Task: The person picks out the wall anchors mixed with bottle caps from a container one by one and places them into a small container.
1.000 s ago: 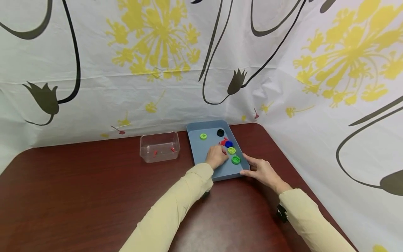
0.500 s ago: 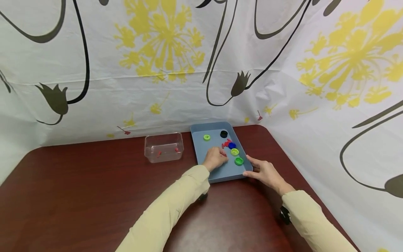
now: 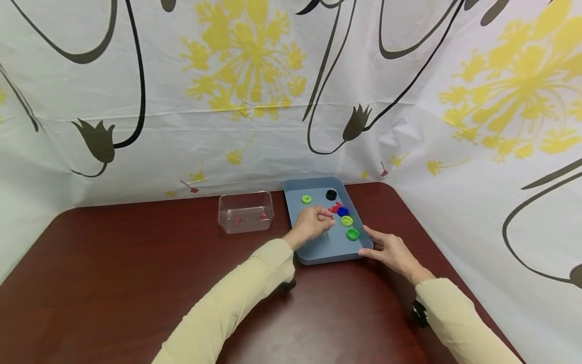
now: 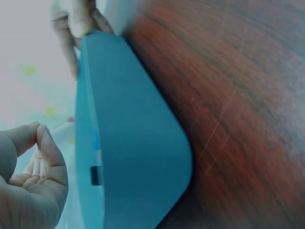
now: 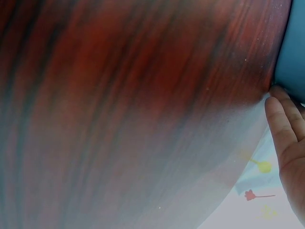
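My left hand [image 3: 312, 222] is over the blue-grey tray [image 3: 325, 250], thumb and forefinger pinched together on a small red piece [image 3: 331, 217]. In the left wrist view the tips of that thumb and finger meet, and the piece is hidden. At the tray's near right corner my right hand [image 3: 393, 252] grips the wall, thumb on the near side, fingers along the right side. Inside the tray lie a pale green cap [image 3: 306, 199], a black cap [image 3: 331, 194], a blue cap [image 3: 343, 212], a yellow-green cap [image 3: 347, 221], a green cap [image 3: 352, 234] and several red pieces [image 3: 335, 208].
Left of the tray stands a clear plastic box [image 3: 246, 228] with small red pieces [image 3: 263, 216] in it. Both rest on a dark reddish-brown table [image 3: 136, 273]. A white patterned cloth [image 3: 254, 151] hangs behind and along the right edge.
My left hand has risen from the tray floor and drawn slightly left, away from the caps. My right hand keeps its hold on the corner. The head view has shifted a little left.
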`<control>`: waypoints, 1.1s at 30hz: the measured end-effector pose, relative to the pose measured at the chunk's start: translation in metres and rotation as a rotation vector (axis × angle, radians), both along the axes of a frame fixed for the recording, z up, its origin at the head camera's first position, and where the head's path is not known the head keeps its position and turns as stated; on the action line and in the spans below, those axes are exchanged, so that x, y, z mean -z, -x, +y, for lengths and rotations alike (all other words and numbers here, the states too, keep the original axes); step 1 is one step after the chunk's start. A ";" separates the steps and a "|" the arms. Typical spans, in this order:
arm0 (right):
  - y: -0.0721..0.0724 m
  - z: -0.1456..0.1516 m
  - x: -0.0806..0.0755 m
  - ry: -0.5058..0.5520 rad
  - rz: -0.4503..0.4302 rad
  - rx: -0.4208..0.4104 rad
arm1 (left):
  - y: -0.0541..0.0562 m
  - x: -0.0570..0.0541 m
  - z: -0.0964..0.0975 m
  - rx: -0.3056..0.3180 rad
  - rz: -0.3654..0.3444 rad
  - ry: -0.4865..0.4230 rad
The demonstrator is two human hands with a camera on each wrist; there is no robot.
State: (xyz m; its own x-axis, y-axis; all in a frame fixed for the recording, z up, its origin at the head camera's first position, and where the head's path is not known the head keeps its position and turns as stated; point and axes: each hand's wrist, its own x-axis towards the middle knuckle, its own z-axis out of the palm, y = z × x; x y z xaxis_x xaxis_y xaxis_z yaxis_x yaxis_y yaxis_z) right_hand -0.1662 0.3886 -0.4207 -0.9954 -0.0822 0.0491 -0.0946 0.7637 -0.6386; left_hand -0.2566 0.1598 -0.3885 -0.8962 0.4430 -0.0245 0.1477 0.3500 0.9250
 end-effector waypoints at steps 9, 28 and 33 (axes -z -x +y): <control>0.000 -0.001 0.001 0.010 0.004 -0.015 | 0.001 -0.015 -0.038 -0.034 0.010 -0.014; 0.003 0.001 -0.009 -0.007 -0.034 -0.040 | 0.041 -0.025 -0.164 -0.235 0.068 0.110; 0.003 0.000 -0.009 -0.008 -0.034 -0.050 | 0.044 -0.022 -0.176 -0.259 0.086 0.159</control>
